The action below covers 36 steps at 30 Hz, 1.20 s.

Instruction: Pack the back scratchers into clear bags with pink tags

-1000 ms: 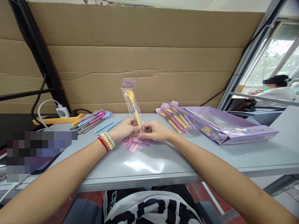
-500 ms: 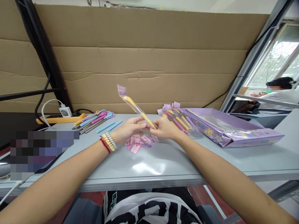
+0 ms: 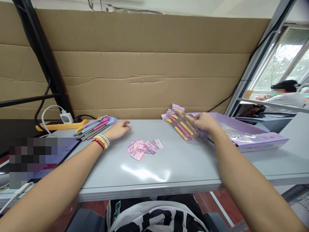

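Note:
My right hand [image 3: 205, 123] is at the right side of a pile of clear-wrapped sticks [image 3: 182, 126], yellow, pink and dark, with printed card tops. Its curled fingers close on the lower end of a wrapped yellow stick [image 3: 180, 111] lying over the pile. My left hand [image 3: 119, 129] rests low over the table at the left, fingers bent; what lies beneath them is hidden. Beside it is a bundle of fork-ended sticks [image 3: 98, 126] with grey shafts and coloured parts. Between the hands several small pink and purple printed cards [image 3: 141, 149] lie loosely overlapped.
A purple printed bag [image 3: 260, 137] lies at the right. At the left are a white charger plug [image 3: 66, 116], a yellow bar-shaped object [image 3: 55, 126] and a blurred-out dark flat object [image 3: 54, 158]. Cardboard [image 3: 145, 64] walls the back. Another person [image 3: 287, 96] sits beyond the right frame.
The wrapped yellow stick has gone from between both hands to the pile at the right with my right hand. My left hand has let go and moved left, covering where two blue sticks lay.

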Each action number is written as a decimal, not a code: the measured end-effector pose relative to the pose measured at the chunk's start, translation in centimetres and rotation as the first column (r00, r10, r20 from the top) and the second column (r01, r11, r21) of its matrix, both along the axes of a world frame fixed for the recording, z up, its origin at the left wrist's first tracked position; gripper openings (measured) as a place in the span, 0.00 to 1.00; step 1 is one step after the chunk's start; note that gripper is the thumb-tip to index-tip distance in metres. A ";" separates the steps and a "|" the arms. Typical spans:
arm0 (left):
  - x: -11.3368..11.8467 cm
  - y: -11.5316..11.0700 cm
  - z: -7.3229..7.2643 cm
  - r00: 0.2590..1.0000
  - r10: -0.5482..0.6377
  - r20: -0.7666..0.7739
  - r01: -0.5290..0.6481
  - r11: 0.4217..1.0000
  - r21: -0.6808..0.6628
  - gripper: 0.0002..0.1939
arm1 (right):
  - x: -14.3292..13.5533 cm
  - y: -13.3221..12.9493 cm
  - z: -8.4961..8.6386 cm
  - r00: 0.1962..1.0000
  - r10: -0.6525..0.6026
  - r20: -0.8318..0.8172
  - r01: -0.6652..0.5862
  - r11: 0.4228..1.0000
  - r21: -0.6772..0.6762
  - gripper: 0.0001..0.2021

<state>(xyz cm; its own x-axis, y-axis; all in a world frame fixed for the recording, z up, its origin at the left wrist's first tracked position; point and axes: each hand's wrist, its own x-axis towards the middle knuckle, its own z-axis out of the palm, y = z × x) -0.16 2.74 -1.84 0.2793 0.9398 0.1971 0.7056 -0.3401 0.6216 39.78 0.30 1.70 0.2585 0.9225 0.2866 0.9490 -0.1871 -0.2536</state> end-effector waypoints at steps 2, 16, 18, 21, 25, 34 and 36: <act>0.0 0.0 0.2 0.999 0.005 -0.032 -0.005 1.000 0.000 0.29 | 0.1 0.4 -0.4 1.000 -0.016 0.008 0.017 0.995 -0.096 0.09; -0.1 0.1 -0.2 0.967 -0.086 -0.238 0.096 0.995 0.031 0.25 | 0.5 2.4 -1.6 0.998 -0.030 0.061 0.051 0.931 -0.361 0.32; -0.2 0.2 -0.2 0.962 -0.089 -0.258 0.101 0.994 0.034 0.25 | 0.1 2.1 -1.3 0.994 -0.046 0.099 0.077 0.936 -0.344 0.31; -0.2 0.3 -0.3 0.949 -0.089 -0.302 0.112 0.992 0.060 0.25 | -0.8 1.4 -0.7 0.986 -0.104 0.130 0.138 0.946 -0.293 0.28; 0.0 0.1 -0.4 0.909 -0.107 -0.403 0.156 0.984 0.091 0.25 | -2.0 1.4 -1.2 0.984 0.043 0.174 -0.026 0.995 -0.096 0.24; 0.4 -0.3 -0.3 0.854 -0.109 -0.509 0.190 0.976 0.110 0.24 | -2.6 3.8 -4.6 0.934 0.327 0.144 -0.301 0.937 -0.177 0.31; 0.5 -0.4 -0.2 0.848 -0.107 -0.520 0.192 0.975 0.112 0.24 | -2.6 4.0 -4.6 0.940 0.313 0.138 -0.286 0.940 -0.187 0.31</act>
<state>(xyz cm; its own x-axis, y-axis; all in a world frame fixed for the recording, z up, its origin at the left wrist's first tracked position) 0.31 2.38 -2.06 0.5142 0.8482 0.1269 0.8406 -0.5278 0.1218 37.20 4.29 -2.86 -0.0747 0.9871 0.1417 0.9929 0.0868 -0.0812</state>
